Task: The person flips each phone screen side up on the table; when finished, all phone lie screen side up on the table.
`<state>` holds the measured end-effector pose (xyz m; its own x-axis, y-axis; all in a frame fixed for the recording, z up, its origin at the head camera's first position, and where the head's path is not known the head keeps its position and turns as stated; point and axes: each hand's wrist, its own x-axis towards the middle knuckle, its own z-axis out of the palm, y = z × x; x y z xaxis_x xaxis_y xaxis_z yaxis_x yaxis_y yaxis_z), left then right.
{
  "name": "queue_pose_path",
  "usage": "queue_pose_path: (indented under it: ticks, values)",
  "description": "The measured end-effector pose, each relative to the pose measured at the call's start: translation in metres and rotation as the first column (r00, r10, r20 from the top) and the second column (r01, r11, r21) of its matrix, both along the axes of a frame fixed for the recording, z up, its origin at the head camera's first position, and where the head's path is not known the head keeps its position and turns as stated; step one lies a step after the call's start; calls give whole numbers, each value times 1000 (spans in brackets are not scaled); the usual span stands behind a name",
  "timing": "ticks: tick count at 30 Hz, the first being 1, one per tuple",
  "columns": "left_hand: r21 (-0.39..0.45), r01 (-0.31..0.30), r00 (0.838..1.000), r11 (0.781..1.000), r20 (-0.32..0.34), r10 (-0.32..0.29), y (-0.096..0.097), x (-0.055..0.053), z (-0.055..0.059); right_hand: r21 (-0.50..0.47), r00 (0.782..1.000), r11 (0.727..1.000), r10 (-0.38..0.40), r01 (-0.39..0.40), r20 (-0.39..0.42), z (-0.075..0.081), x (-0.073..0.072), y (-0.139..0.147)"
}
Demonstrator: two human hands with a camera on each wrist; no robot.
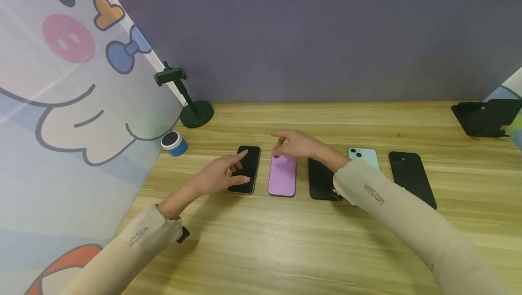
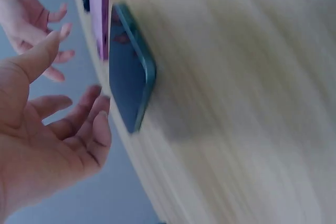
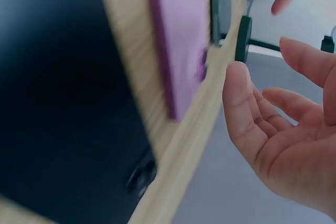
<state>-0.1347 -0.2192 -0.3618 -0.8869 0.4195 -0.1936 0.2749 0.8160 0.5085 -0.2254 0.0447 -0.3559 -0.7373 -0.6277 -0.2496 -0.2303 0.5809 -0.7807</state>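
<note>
Over the leftmost phone (image 1: pixel 252 168), which lies dark glass up, hovers my left hand (image 1: pixel 216 173) with its fingers spread and nothing in them. In the left wrist view a gap shows between its fingertips and that phone (image 2: pixel 126 77). My right hand (image 1: pixel 298 144) is above the camera end of a pink phone (image 1: pixel 282 178), fingers loosely bent and holding nothing. The right wrist view shows those fingers apart from the pink phone (image 3: pixel 184 35). A black phone (image 1: pixel 320 181) lies partly hidden below the right forearm. The sleeve partly covers a pale blue phone (image 1: pixel 369 156).
Another black phone (image 1: pixel 412 175) lies at the right end of the row. A dark green phone stand (image 1: pixel 196 113) and a blue-and-white jar (image 1: pixel 176 145) stand at the back left. A black folding stand (image 1: pixel 485 118) is at the back right, before a grey partition (image 1: pixel 310 36).
</note>
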Motion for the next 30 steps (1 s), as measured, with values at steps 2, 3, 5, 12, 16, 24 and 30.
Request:
queue_pose_path:
  ticks: [2, 3, 5, 12, 16, 24, 30]
  values:
    - [14, 30, 999, 999, -29, -30, 9, 1, -4, 22, 1000, 1000, -18, 18, 12, -2, -1, 10]
    - [20, 47, 998, 999, -39, -46, 14, 1, -5, 31, 1000, 999, -23, 23, 15, -3, -1, 14]
    - [20, 85, 995, 996, -50, -84, 23, 2, -9, 43, 999, 999, -33, 32, 15, -7, -1, 22]
    - [-121, 118, 992, 986, -39, -124, 52, 4, -16, 52, 997, 997, -65, 63, 34, -20, 0, 40]
    - [-218, 98, 993, 971, -40, -109, 64, 8, -18, 56, 996, 996, -74, 72, 46, -23, 2, 44]
    - [-340, 52, 996, 939, -56, -75, 78, 12, -23, 74, 994, 994, -85, 80, 75, -23, 3, 40]
    - [-360, 13, 995, 933, -86, -47, 81, 13, -26, 73, 993, 994, -84, 78, 82, -23, 3, 38]
